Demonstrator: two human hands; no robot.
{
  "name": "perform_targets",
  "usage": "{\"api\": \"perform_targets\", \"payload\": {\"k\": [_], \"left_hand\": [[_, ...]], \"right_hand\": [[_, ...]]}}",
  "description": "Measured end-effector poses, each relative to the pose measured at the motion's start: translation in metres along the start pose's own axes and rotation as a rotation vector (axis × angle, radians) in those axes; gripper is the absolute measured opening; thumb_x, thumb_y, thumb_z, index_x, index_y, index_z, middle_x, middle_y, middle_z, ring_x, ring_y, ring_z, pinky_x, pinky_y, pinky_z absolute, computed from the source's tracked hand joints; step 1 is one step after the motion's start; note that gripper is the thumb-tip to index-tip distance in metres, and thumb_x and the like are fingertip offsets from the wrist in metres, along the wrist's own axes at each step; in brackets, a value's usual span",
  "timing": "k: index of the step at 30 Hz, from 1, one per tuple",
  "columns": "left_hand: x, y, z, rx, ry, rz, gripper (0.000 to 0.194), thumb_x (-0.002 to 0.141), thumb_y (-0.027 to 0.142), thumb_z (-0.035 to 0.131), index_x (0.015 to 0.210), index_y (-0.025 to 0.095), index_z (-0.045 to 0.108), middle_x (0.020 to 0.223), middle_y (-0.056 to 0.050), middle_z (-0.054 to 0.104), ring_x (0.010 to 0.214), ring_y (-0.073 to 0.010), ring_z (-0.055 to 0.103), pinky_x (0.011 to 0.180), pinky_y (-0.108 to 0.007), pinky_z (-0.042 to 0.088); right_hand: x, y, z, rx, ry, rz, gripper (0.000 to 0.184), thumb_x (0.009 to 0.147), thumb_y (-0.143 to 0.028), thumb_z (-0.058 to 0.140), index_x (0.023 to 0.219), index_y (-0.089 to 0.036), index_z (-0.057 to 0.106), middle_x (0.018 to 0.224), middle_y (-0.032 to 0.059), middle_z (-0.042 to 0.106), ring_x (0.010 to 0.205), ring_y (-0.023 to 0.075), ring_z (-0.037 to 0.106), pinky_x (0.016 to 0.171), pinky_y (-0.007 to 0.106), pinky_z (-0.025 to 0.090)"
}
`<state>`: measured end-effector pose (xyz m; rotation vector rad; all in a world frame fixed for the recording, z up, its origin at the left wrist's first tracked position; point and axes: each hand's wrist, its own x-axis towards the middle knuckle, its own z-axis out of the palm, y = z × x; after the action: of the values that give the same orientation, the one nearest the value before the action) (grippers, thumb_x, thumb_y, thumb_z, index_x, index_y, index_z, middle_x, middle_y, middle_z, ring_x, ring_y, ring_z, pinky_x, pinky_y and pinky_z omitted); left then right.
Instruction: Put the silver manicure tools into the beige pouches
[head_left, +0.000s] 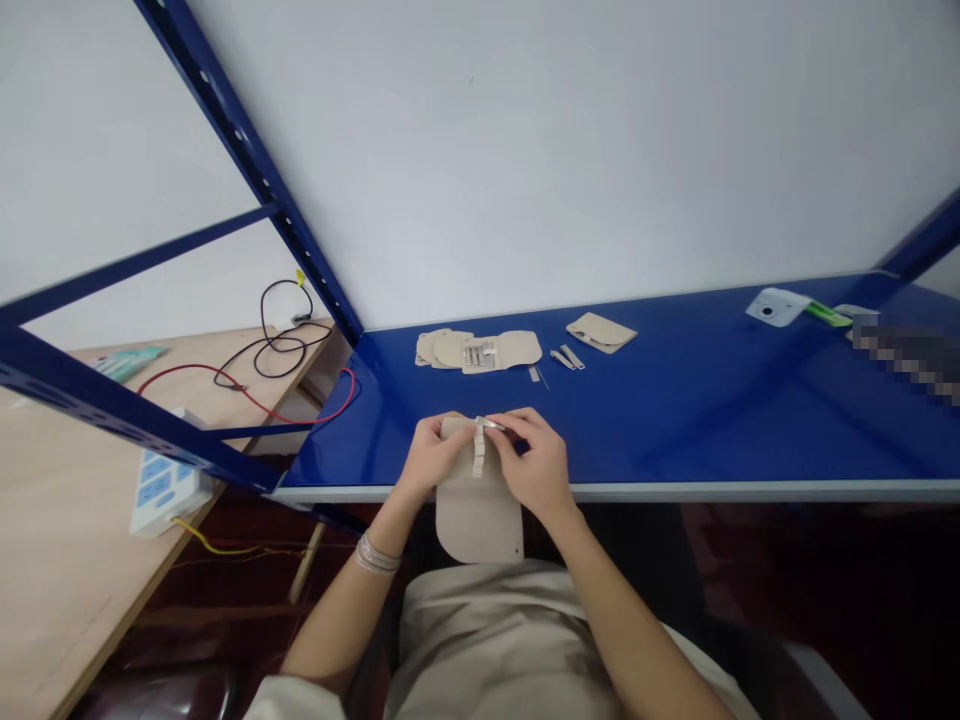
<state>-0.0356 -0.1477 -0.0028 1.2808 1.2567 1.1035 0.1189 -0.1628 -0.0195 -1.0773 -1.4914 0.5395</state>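
Observation:
At the front edge of the blue table (720,430) I hold an open beige manicure case (480,525), its lower flap hanging over the edge. A pale strip of elastic loops (478,462) runs down its inside. My left hand (436,458) is closed on the case's left side, thumb near the top of the strip. My right hand (538,460) pinches a small silvery metal tool, which looks like a nail clipper (491,424), at the top loop. Beyond my hands lie two nail clippers (571,357) and small thin metal tools (535,374).
Several beige cases (429,349) lie at the back, one open case (517,348) holding metal tools. Another case (600,332) lies right of them. A white-and-green packet (780,307) is far right. Left stand a blue rack post (247,150), a power strip (161,490) and cables (262,370).

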Motion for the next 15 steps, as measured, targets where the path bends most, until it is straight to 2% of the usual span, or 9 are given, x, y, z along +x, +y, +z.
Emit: {"api": "perform_targets", "payload": {"k": [5,11,15], "left_hand": [[0.0009,-0.003,-0.0025,0.018,0.011,0.008,0.029,0.071,0.039,0.07,0.073,0.011,0.064,0.061,0.001,0.056,0.053,-0.0086,0.046,0.051,-0.019,0.036],[0.0024,-0.0023,-0.0066,-0.052,-0.044,-0.051,0.028,0.068,0.037,0.073,0.072,0.01,0.066,0.061,0.0,0.059,0.052,-0.0081,0.047,0.051,-0.019,0.036],[0.001,0.0024,-0.0077,-0.137,-0.083,-0.104,0.026,0.066,0.034,0.076,0.069,0.01,0.066,0.059,0.0,0.06,0.05,-0.0081,0.049,0.049,-0.018,0.036]], "right_hand": [[-0.0044,-0.0003,0.0044,-0.135,0.064,-0.13,0.021,0.09,-0.027,0.054,0.098,-0.023,0.072,0.091,0.0083,0.058,0.083,0.0203,0.058,0.075,0.035,0.051],[-0.0094,0.0045,0.0081,-0.204,0.08,-0.235,0.021,0.091,-0.021,0.052,0.101,-0.021,0.071,0.084,0.0069,0.057,0.079,0.0197,0.052,0.073,0.035,0.047],[-0.0092,0.0043,0.0079,-0.195,0.076,-0.247,0.02,0.091,-0.02,0.052,0.099,-0.019,0.069,0.081,0.006,0.052,0.077,0.0186,0.05,0.072,0.034,0.046]]}}
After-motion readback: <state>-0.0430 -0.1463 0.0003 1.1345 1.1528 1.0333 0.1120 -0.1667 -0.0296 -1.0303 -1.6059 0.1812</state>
